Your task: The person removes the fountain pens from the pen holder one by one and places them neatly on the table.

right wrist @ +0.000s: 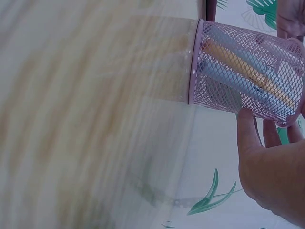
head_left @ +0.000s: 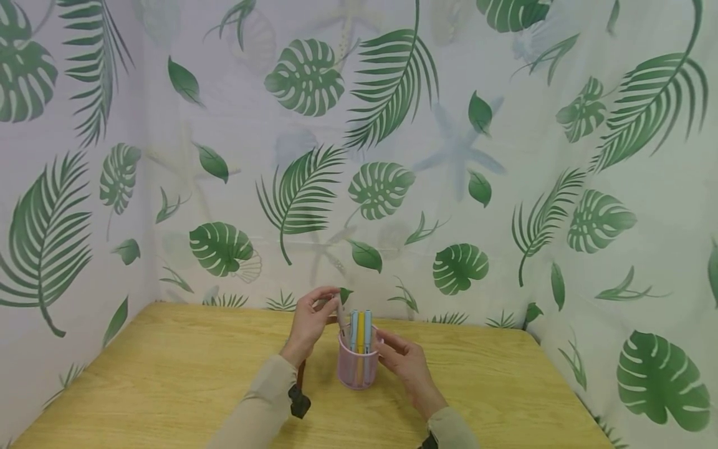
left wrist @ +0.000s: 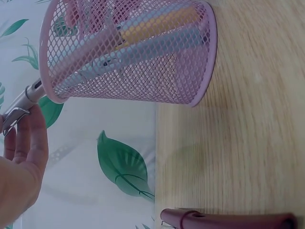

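Observation:
A pink mesh pen holder (head_left: pixel 358 372) stands upright on the table, with blue pens (head_left: pixel 368 330) and a yellow pen (head_left: pixel 361 332) inside. My left hand (head_left: pixel 310 324) pinches a grey pen (left wrist: pixel 33 92) by its clip end, and the pen's lower part slants down inside the holder. On the other side, my right hand (head_left: pixel 411 369) holds the holder near its rim; its thumb (right wrist: pixel 246 125) lies against the mesh, while some fingertips are hidden. A dark red pen (left wrist: pixel 233 220) lies on the table to the left of the holder.
The wooden table (head_left: pixel 196 368) ends at the back against a white curtain (head_left: pixel 314 137) printed with green leaves, which also runs along both sides. A black device (head_left: pixel 299 402) sits at the left wrist, just above the tabletop.

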Motion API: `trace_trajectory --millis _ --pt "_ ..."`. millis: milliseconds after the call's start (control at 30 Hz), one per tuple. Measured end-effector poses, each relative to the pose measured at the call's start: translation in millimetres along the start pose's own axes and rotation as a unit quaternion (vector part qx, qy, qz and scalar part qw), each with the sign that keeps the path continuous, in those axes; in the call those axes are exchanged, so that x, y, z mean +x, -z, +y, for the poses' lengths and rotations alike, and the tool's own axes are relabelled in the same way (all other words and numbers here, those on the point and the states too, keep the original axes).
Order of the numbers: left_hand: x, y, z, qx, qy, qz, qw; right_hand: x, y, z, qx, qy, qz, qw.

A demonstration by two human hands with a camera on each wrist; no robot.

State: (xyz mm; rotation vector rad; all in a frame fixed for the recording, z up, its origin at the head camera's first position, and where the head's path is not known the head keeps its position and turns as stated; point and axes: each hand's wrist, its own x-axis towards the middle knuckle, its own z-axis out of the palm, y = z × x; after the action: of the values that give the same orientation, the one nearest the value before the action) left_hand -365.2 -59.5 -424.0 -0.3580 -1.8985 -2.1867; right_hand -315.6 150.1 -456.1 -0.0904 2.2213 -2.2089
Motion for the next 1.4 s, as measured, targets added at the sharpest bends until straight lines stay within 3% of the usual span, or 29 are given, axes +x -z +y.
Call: trace_trajectory --millis 267,500,800,1400 --pt "1.1 -0.5 1.1 -0.013 -0.032 0.024 0.9991 2.2 0.6 2.0 0.001 -0.004 0.007 1.0" --pt "-3.2 -2.7 7.8 0.001 -0.034 0.03 0.999 3.1 -0.2 1.6 0.0 -0.006 0.011 0.9999" --pt "-1.9 -2.6 3.6 0.005 -0.048 0.025 0.9985 2.7 0.2 2.3 -0.005 -0.004 0.007 1.0" --pt "2.0 3.3 8.3 -0.017 -0.052 0.028 0.9981 3.7 0.8 2.6 0.0 -0.008 0.009 0.9999"
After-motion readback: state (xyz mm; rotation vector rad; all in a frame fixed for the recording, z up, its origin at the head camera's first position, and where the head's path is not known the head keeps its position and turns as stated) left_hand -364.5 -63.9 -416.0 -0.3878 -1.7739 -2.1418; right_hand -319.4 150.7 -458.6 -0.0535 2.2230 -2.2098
